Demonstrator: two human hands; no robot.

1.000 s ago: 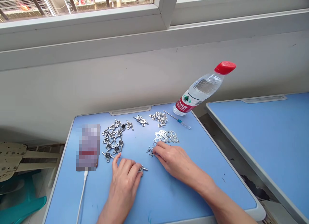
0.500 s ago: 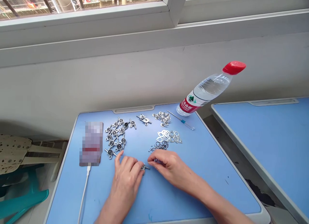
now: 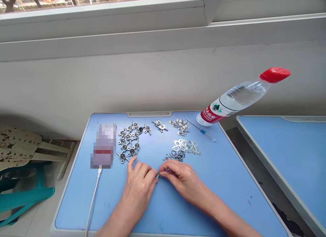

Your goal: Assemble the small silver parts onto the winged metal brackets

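Note:
My left hand rests low over the desk, its thumb and fingers closed on a small metal fitting that is mostly covered. My right hand meets it from the right in a pinch. A small purplish, translucent bit shows inside that pinch, but I cannot make out what it is. Behind the left hand lie several metal fittings with round dark cups and stems. Black rubber rings and tiny screws lie just beyond the right hand, with flat metal plates behind them.
Farther back are another metal assembly, a pile of disc-headed metal pieces and a screwdriver. A water bottle stands at the back right. A blurred phone-like slab with a white cable lies left. Another desk adjoins across a gap.
The view has shifted, so the desk items sit farther right in the picture. My right fingertips have closed in on the fitting at the left hand and now touch or nearly touch it.

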